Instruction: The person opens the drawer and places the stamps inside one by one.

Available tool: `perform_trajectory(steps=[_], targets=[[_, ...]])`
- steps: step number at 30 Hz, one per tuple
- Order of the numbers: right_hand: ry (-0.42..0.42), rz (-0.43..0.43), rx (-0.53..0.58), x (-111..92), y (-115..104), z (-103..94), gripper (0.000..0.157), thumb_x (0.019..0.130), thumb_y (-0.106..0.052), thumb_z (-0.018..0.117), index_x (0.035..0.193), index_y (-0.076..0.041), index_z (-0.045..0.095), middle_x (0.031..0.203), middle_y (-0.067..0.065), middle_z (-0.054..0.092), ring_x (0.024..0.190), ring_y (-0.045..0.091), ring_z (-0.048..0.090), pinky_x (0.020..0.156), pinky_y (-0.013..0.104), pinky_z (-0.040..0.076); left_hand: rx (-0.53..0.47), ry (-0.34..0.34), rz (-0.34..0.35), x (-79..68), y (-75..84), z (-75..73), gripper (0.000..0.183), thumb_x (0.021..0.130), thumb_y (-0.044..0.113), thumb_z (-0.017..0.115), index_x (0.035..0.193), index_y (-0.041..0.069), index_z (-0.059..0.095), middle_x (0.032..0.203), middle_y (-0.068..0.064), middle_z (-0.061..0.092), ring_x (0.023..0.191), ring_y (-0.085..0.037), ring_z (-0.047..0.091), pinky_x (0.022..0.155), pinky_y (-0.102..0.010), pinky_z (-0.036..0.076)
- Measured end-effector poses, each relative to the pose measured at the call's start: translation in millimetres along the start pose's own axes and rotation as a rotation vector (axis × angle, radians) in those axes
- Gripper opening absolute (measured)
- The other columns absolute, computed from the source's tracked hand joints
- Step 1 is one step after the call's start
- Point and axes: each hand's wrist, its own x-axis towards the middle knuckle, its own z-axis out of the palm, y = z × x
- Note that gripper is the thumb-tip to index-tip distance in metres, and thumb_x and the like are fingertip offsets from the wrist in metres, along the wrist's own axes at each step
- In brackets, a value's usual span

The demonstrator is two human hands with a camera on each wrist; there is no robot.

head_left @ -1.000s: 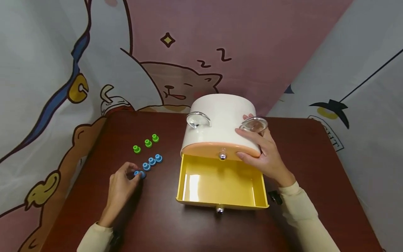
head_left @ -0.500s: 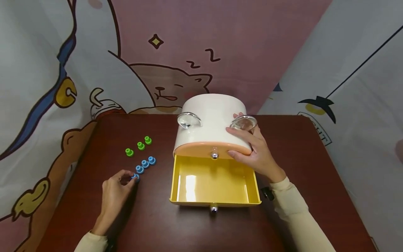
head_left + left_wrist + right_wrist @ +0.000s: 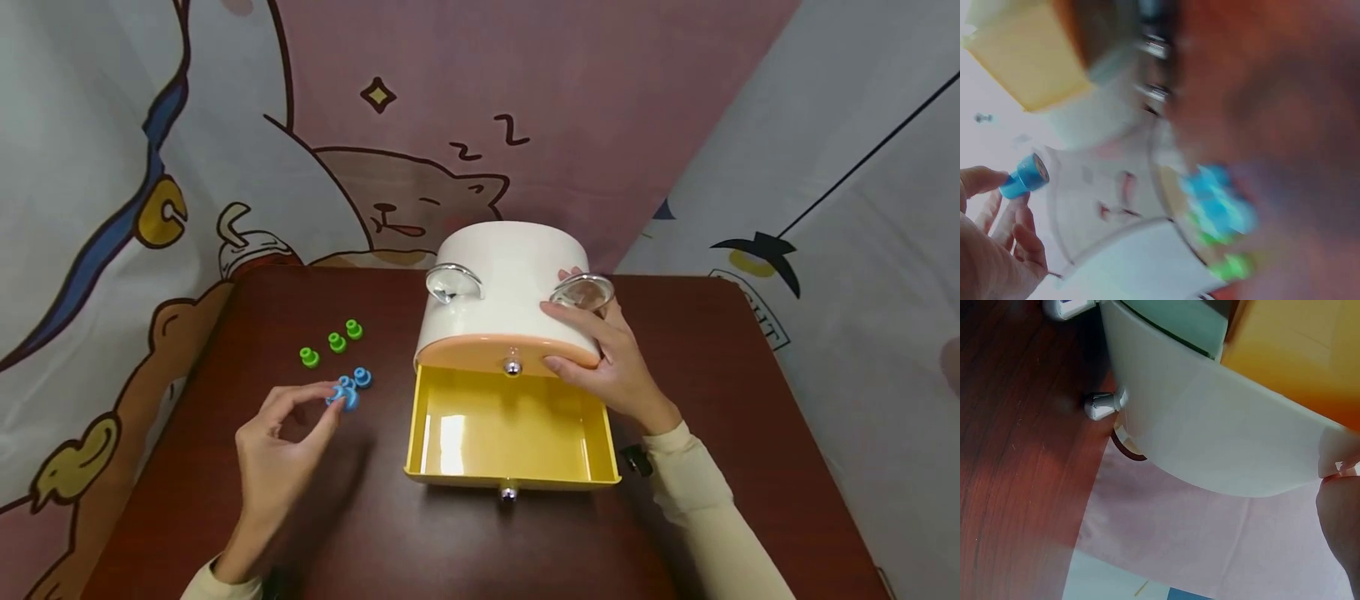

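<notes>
Between the thumb and fingertips of my left hand (image 3: 273, 454) is a small blue toy stamp (image 3: 1027, 175), raised above the table. Its round, patterned end faces outward in the left wrist view. Just behind it, partly covered, stand more blue stamps (image 3: 362, 377). My right hand (image 3: 618, 362) grips the right side of a small white drawer cabinet (image 3: 506, 279), fingers behind a clear silver-rimmed ear and thumb on the orange drawer front (image 3: 465, 350). Below that, the yellow drawer (image 3: 517, 425) is pulled out and contains nothing visible.
Three green stamps (image 3: 337, 342) stand in a slanting row at the left of the dark red-brown table (image 3: 720, 350). A silver knob (image 3: 508, 494) sticks out from the yellow drawer's front. Behind the table hangs a cartoon-printed cloth (image 3: 600, 100).
My left hand has picked up a blue stamp from the near end of the row, lifting it and moving slightly forward. The right hand keeps its grip on the cabinet.
</notes>
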Motion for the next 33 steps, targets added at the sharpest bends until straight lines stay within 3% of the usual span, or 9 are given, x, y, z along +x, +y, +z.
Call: perform_trajectory(steps=[4,7,11,14,20,23,29,33], targets=[[-0.001,0.004,-0.002,-1.8,0.9,-0.4,0.06,0.084,-0.018,0.09,0.142,-0.014,0.073,0.17,0.007,0.042,0.158,0.032,0.034,0.127,0.06,0.02,-0.162,-0.129,0.103,11.2,31.5,20.0,0.037,0.072,-0.024,0.086,0.101,-0.001,0.081,0.101,-0.019,0.079,0.099,-0.021,0.071,0.085,-0.024,0.051],[-0.002,0.003,-0.002,-2.3,0.7,-1.1,0.061,0.084,-0.019,0.09,0.142,-0.014,0.073,0.17,0.008,0.042,0.158,0.032,0.035,0.127,0.061,0.02,-0.183,-0.271,0.178,19.2,43.8,37.8,0.037,0.074,-0.017,0.089,0.102,0.006,0.082,0.102,-0.01,0.08,0.098,-0.023,0.071,0.092,-0.024,0.053],[0.005,0.005,0.01,-3.0,-0.3,-0.9,0.063,0.081,-0.015,0.092,0.141,-0.012,0.074,0.17,0.01,0.042,0.157,0.033,0.035,0.127,0.057,0.021,-0.082,-0.464,0.289,28.0,43.9,61.6,0.03,0.078,-0.006,0.093,0.1,0.01,0.081,0.099,0.001,0.079,0.092,-0.021,0.07,0.089,-0.025,0.052],[0.004,0.003,0.014,-1.9,-0.9,-0.3,0.064,0.079,-0.013,0.093,0.14,-0.011,0.074,0.169,0.01,0.043,0.157,0.033,0.035,0.127,0.055,0.021,0.027,-0.588,0.344,33.3,41.0,73.9,0.024,0.081,0.0,0.095,0.096,0.01,0.08,0.094,0.005,0.078,0.088,-0.019,0.068,0.084,-0.031,0.05],[0.011,-0.009,0.002,0.4,-1.3,-1.0,0.063,0.081,-0.015,0.092,0.141,-0.013,0.074,0.168,0.009,0.044,0.156,0.032,0.036,0.126,0.058,0.022,0.258,-0.796,0.37,43.5,44.1,87.9,0.018,0.086,0.008,0.093,0.09,0.014,0.077,0.087,0.007,0.074,0.084,-0.014,0.065,0.086,-0.036,0.053],[0.007,-0.006,-0.001,1.0,-1.4,-1.3,0.062,0.082,-0.016,0.092,0.141,-0.014,0.074,0.168,0.008,0.043,0.157,0.032,0.036,0.126,0.059,0.022,0.353,-0.852,0.368,45.7,48.3,91.9,0.018,0.088,0.012,0.093,0.087,0.017,0.076,0.084,0.008,0.072,0.081,-0.012,0.066,0.085,-0.035,0.054],[0.01,-0.006,0.007,0.8,-2.1,-2.5,0.063,0.08,-0.015,0.093,0.14,-0.011,0.074,0.168,0.01,0.043,0.157,0.032,0.036,0.126,0.057,0.021,0.484,-0.851,0.355,46.4,56.1,101.4,0.02,0.087,0.013,0.092,0.083,0.018,0.073,0.073,0.01,0.067,0.067,-0.016,0.064,0.06,-0.035,0.053],[0.005,0.003,0.011,0.5,-1.3,-1.3,0.065,0.079,-0.013,0.093,0.14,-0.011,0.074,0.169,0.011,0.042,0.157,0.032,0.035,0.127,0.057,0.021,0.51,-0.855,0.331,45.3,58.0,103.9,0.02,0.087,0.013,0.093,0.084,0.016,0.074,0.073,0.009,0.067,0.063,-0.017,0.064,0.054,-0.035,0.052]])
